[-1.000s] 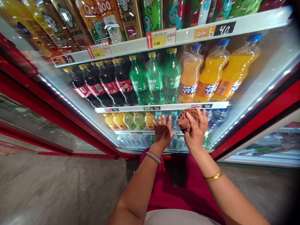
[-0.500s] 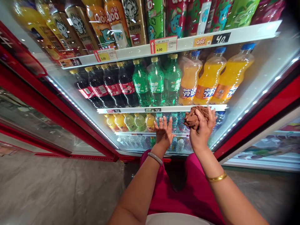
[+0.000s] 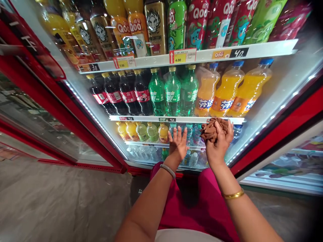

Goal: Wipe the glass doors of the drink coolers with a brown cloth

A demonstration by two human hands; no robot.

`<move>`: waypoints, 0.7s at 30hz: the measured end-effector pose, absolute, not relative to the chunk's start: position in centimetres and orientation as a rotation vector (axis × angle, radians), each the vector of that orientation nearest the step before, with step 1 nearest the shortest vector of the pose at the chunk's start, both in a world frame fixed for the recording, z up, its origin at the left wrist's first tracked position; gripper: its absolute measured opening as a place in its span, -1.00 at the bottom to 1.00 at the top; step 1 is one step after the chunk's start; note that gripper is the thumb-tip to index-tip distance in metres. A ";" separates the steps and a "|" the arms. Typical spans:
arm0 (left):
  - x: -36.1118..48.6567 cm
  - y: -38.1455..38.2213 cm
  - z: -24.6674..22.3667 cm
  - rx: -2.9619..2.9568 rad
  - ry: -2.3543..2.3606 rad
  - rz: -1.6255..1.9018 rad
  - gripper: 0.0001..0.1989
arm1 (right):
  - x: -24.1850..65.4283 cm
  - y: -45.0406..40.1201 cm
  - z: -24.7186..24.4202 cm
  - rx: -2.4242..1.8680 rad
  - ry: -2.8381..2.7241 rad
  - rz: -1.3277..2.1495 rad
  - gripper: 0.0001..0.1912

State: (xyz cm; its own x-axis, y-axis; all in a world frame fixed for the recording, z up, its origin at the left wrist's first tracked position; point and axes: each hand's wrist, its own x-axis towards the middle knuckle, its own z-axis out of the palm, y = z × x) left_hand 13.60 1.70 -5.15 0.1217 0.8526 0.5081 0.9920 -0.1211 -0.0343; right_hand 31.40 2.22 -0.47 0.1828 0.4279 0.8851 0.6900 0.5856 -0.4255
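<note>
Top/trousers: white top [image 3: 186, 236] at btm of view, pink trousers [image 3: 196, 215] just beyond; both below brown cloth.
Bangles: gold bangle [image 3: 233, 194] on R forearm, below & R of cloth; grey bangle [image 3: 168, 170] on L wrist, below & L of it.
L hand [image 3: 178, 148]: L of cloth, nr but apart; back to camera, fingers up & spread, thumb out twd cloth. Palm side hidden, can't tell if touching anything.
R hand [image 3: 219, 144]: on cloth, fingers bent round the wad, gripping it; far fingertips hidden, can't tell how they press.
Brown cloth [image 3: 209, 131]: crumpled, in R hand, in front of R part of mid shelf edge [image 3: 151, 119].
Small btls: yellow & green btls [image 3: 152, 132], in a row L of cloth, past L hand.
Mid shelf: orange btls [image 3: 225, 90] w/ blue caps above cloth; green soda btls [image 3: 173, 90] up & L; dark cola btls [image 3: 127, 95] farther L.
Top shelf: Qoo btls [image 3: 196, 23] etc., well above cloth, over price tags [image 3: 182, 56].
</note>
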 end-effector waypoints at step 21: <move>14.1 1.5 -5.5 -2.014 -1.788 -0.620 -0.10 | 28.4 1.7 -3.1 -0.840 -1.730 -0.277 -0.22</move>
State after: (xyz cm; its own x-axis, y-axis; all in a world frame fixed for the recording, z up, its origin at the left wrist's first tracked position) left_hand 14.12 1.46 -5.51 0.0951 0.8271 0.5540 0.9925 -0.1218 0.0114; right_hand 28.41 1.70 -3.12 -0.1085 0.3923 0.9134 0.6577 0.7173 -0.2300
